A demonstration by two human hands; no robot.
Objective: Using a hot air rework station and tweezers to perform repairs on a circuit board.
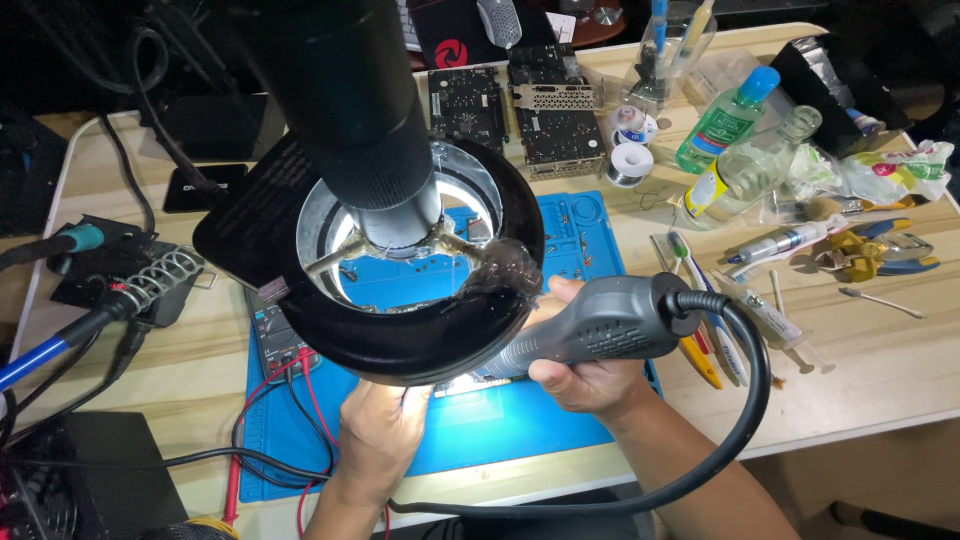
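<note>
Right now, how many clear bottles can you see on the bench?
2. A clear bottle with a blue cap stands at the far right of the bench, and a clear glass bottle lies tilted right beside it. The microscope ring light may hide others.

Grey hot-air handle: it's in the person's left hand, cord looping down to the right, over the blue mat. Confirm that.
Not quite. The head view shows the grey hot-air handle held in the right hand, not the left. The left hand rests lower on the blue mat. The cord does loop down at the right.
</note>
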